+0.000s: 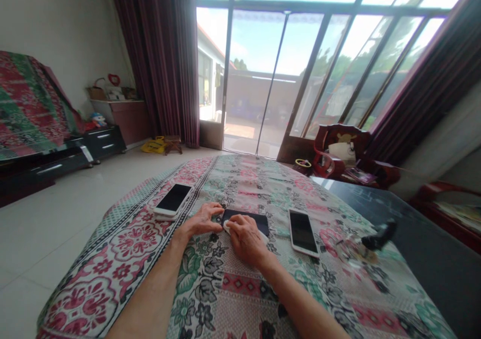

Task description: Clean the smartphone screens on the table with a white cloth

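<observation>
A dark smartphone (259,221) lies flat on the patterned tablecloth in front of me. My left hand (204,219) grips its left end, fingers at the far corner and thumb at the near one. Pressed onto the phone's upper face, my right hand (246,236) is closed over a white cloth (226,224), most of it hidden under the fingers. To the left, a white phone with a black screen (175,199) rests on top of another white, flat object. Another white phone (303,233) lies face up to the right of my right hand.
On the right stands a clear spray bottle (353,251) with a black spray head (379,236). The floral tablecloth (131,289) covers the table. Beyond it are a dark tabletop (424,239), a red wooden chair (341,153) and a glass door (259,88).
</observation>
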Demonstrator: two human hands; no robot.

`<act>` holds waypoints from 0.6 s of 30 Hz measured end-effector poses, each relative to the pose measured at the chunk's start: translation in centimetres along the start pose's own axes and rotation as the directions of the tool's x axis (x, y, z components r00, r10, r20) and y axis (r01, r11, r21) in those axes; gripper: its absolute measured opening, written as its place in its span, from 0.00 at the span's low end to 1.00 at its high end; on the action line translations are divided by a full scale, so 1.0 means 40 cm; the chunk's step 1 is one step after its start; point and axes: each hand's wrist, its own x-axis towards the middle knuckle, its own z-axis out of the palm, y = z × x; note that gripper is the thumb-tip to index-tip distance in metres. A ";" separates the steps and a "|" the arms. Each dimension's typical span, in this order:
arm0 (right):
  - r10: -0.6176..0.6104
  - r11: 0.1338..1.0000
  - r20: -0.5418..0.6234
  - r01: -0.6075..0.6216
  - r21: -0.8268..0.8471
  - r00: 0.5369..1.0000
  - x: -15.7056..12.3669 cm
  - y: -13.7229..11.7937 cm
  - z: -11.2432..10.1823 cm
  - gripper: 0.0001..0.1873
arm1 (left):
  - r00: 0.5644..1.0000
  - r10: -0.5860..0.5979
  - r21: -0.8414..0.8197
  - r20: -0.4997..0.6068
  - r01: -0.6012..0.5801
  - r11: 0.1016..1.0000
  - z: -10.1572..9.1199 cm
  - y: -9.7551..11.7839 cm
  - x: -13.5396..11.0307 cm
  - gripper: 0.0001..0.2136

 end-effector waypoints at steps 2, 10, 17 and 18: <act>0.012 1.000 -0.020 -0.012 0.001 1.000 -0.015 0.012 -0.006 0.13 | 1.000 0.005 0.004 -0.001 -0.005 1.000 -0.001 0.005 0.000 0.26; 0.047 0.999 -0.089 -0.048 -0.004 0.995 -0.034 0.023 0.005 0.13 | 0.996 0.080 0.100 -0.043 -0.075 0.992 0.033 0.031 0.009 0.33; 0.055 0.998 -0.084 -0.057 -0.028 0.995 -0.033 0.020 0.006 0.13 | 0.990 0.137 0.094 -0.021 -0.134 0.986 0.059 0.021 0.020 0.29; 0.054 0.998 -0.081 -0.057 -0.029 0.995 -0.033 0.020 0.005 0.13 | 0.992 0.126 0.076 -0.015 -0.125 0.989 0.056 0.018 0.020 0.29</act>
